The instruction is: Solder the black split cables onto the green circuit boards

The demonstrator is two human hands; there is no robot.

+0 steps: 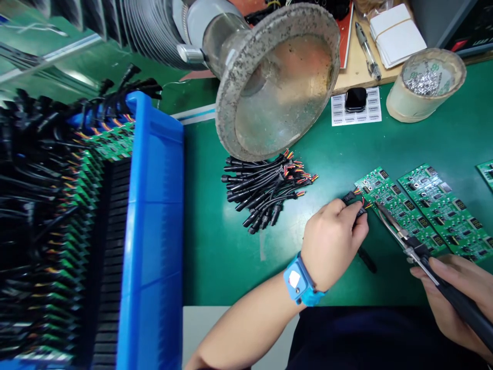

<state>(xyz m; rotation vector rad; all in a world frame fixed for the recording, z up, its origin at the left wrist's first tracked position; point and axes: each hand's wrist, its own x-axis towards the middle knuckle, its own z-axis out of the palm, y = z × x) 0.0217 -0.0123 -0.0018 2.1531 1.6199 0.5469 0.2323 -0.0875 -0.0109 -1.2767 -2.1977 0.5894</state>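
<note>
The right hand (460,295) grips a soldering iron (418,252); left hand (331,244) fingers (356,221) pinch a wired connector (349,197) at the circuit board (389,191).

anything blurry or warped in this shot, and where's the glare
Head view, centre: the left hand pinching a black connector, the soldering iron and the circuit boards are sharp. Head view, left edge: the wide lens bows the blue crate and smears its contents. Head view, top: glare inside the extraction hood; only a soft shadow under the left hand on the green mat.
</note>
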